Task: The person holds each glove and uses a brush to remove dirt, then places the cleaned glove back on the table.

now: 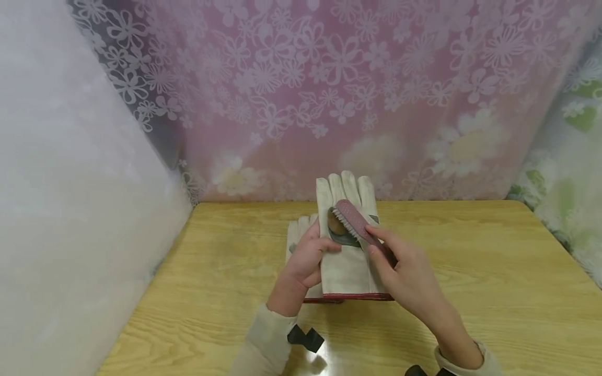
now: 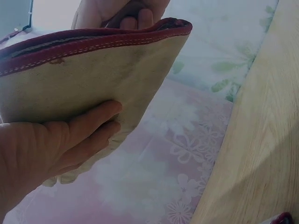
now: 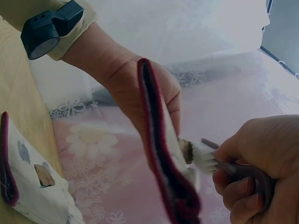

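A cream work glove point(image 1: 345, 269) with a red-trimmed cuff is held up off the table, fingers pointing away. My left hand point(image 1: 307, 258) grips it from its left side, thumb on the front; in the left wrist view fingers point(image 2: 93, 121) spread under its back. My right hand point(image 1: 409, 271) holds a pink brush point(image 1: 351, 216) by its handle. Its white bristles point(image 3: 204, 156) touch the dark and brown patch point(image 1: 338, 225) on the glove's front. A second cream glove point(image 1: 301, 230) lies on the table behind the raised one, partly hidden by it.
The wooden table point(image 1: 211, 271) spreads out on both sides of the hands. A pink flowered curtain point(image 1: 282, 104) hangs behind its far edge, with a whitish sheet point(image 1: 70, 183) to the left and a green-leaf patterned one point(image 1: 564, 188) to the right.
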Demonstrator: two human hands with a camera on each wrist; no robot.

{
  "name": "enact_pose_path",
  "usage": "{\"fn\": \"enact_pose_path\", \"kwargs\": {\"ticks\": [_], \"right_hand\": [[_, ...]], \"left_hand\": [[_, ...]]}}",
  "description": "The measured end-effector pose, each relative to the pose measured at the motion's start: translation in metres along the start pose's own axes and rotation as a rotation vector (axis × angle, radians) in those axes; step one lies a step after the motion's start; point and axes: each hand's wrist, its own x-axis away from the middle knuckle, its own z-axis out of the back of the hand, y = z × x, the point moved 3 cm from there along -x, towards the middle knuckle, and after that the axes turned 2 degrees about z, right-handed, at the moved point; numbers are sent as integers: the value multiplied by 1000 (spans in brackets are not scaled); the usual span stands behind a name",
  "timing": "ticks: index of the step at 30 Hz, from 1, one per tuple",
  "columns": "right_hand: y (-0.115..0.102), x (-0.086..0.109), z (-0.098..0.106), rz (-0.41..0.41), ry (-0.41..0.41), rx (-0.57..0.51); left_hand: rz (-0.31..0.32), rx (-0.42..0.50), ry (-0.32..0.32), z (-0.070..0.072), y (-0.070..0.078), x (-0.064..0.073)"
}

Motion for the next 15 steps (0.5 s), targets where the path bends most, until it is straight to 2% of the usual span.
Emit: {"fn": "enact_pose_path", "kwargs": {"ticks": [9, 15], "right_hand": [[-3, 1, 13, -22, -75, 0], [2, 2, 7, -19, -101, 79]], "left_hand": [[-31, 47, 4, 5, -2, 0], [-29, 22, -12, 2, -3, -3]]}}
